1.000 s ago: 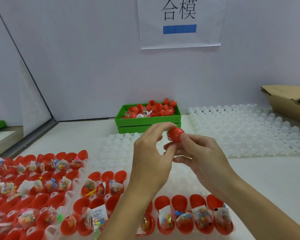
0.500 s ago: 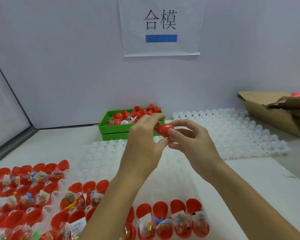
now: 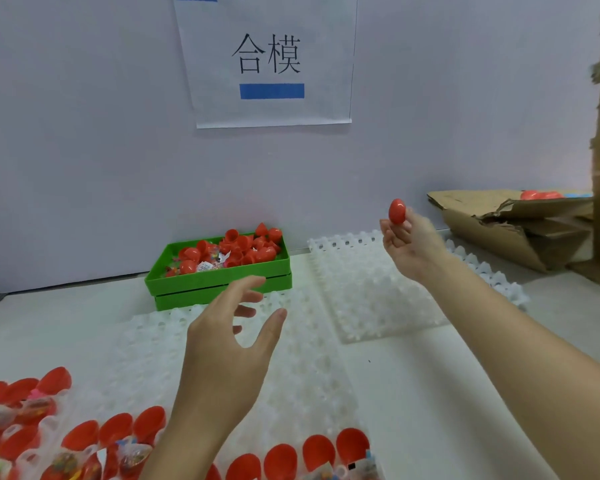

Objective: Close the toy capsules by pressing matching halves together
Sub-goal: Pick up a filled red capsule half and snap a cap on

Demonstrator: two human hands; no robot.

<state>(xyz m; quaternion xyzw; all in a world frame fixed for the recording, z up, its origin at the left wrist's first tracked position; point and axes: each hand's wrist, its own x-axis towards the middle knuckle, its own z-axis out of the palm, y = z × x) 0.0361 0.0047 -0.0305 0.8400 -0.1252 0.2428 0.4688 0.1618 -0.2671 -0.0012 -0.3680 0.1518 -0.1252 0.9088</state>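
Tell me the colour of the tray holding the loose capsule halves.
Green tray, seen clearly in the head view.

White table (image 3: 430, 393) with green tray (image 3: 219, 278), white grids (image 3: 371, 292), cardboard box (image 3: 499, 233).

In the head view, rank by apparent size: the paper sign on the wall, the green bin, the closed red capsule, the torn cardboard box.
1. Paper sign
2. Cardboard box and green bin: look about alike, and the box runs behind a cardboard edge, so no ranking.
3. Closed red capsule, pinched in the right hand, plainly smallest.

closed red capsule (image 3: 397, 212) (egg-shaped) upright, held aloft.
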